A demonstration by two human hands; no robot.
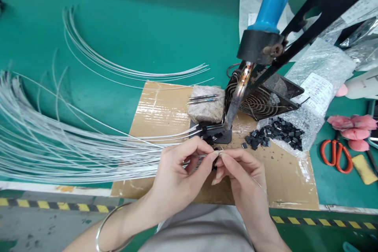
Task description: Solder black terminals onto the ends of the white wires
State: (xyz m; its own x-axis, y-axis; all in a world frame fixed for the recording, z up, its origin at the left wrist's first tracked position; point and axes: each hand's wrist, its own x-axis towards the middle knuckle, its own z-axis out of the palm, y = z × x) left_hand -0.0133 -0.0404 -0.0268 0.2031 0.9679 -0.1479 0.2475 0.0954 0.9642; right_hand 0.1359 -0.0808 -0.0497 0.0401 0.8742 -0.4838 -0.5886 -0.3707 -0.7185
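Observation:
My left hand (177, 173) pinches the ends of thin grey wires (73, 153) that fan out from the left across the green bench. My right hand (240, 177) is pinched too, fingertip to fingertip with the left, and a fine bare wire trails from it toward my wrist. What sits between the fingertips is too small to name. Just beyond the hands a soldering iron (240, 90) with a blue handle hangs in a black stand, tip down beside a grey sponge block (206, 104).
Brown cardboard sheet (156, 114) lies under the work. Small black components (276, 132) are heaped on bubble wrap at right. A black fan grille (260, 102) stands behind the iron. Orange scissors (336, 155) lie far right. Curved wires (118, 67) rest further back.

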